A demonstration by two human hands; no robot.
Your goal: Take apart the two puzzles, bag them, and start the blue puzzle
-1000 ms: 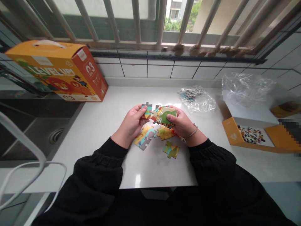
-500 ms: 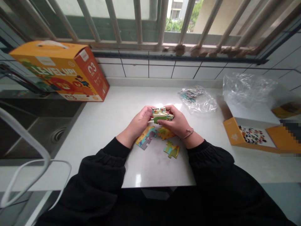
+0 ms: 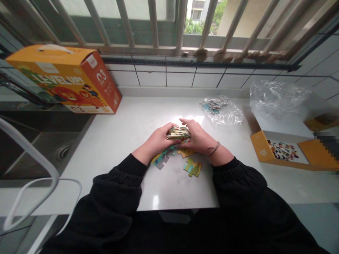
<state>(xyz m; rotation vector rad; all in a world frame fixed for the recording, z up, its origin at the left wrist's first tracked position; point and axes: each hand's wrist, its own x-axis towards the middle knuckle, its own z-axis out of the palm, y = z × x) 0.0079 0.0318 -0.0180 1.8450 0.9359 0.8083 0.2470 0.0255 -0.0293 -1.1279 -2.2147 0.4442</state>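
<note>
A stack of jigsaw puzzle pieces (image 3: 179,133) is held above the counter with its layered edges facing me. My left hand (image 3: 159,139) is closed around the stack's left side, thumb along the near edge. At the right end, my right hand (image 3: 198,135) cups the stack, its index finger raised and its thumb low in front; its other fingers are hidden. Below the hands lie a grey-and-blue puzzle piece (image 3: 162,160) and a yellow one (image 3: 185,152), both partly covered. Nearer to me rests a piece with a green figure (image 3: 192,168).
An orange carton (image 3: 66,83) stands at the back left beside the sink (image 3: 50,144). Back right lies a clear bag of pieces (image 3: 221,109). Farther right, an open orange box (image 3: 261,150) holds small printed pieces, with clear plastic (image 3: 278,97) behind. A white cable (image 3: 39,158) loops at left.
The stack has been turned so its layered edges face me, and it sits slightly lower. My right hand's grip has loosened, with the index finger lifted. The pieces on the counter stay put.
</note>
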